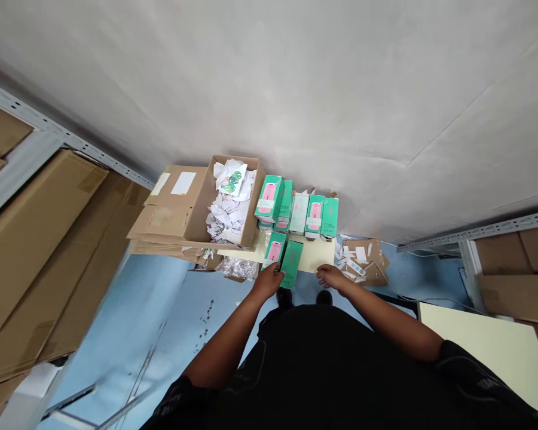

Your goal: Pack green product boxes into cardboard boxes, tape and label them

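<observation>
My left hand (268,282) is closed on the near corner of a tilted green carton (291,264) at the front of a small pale table (317,255). Right beside it stands another green carton (274,248) with a pink picture on its face, close to my left fingers. My right hand (332,278) hovers at the table's front right edge, its fingers loosely bent and apart, with nothing visible in them. Along the wall side of the table is a row of similar cartons (314,216), one of them pale (299,213).
An open cardboard box (199,224) full of crumpled paper (228,209) stands left of the cartons, beside flattened cardboard (173,206). Clear plastic wrap (240,267) hangs below. Scraps (361,260) lie at the right. Shelves with large boxes (49,239) flank both sides.
</observation>
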A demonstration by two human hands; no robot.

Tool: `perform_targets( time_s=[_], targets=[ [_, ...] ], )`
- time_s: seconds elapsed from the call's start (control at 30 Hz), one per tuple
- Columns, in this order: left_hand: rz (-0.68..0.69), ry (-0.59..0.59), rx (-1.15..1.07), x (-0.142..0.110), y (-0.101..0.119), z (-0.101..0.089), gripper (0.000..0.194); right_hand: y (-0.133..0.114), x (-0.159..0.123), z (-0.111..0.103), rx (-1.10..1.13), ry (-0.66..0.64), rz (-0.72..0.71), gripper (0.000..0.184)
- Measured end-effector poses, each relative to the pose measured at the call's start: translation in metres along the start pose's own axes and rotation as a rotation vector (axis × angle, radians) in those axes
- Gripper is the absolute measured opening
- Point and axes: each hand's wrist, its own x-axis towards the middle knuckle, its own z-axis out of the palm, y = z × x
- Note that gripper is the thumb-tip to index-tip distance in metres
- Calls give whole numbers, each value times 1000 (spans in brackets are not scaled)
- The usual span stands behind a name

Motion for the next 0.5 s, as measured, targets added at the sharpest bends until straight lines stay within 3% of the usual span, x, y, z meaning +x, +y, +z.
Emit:
perform_targets(
  time_s=[0.23,0.33,0.5],
  targets=[
    [-12,-142,94,21,-4,7,48,-9,21,51,52,-90,75,60],
    [-24,-173,114,24,-3,12,53,-9,23,66,72,-136,49,58],
    [9,-118,78,24,5,23,54,-9,22,80,203,-149,8,54]
  ],
)
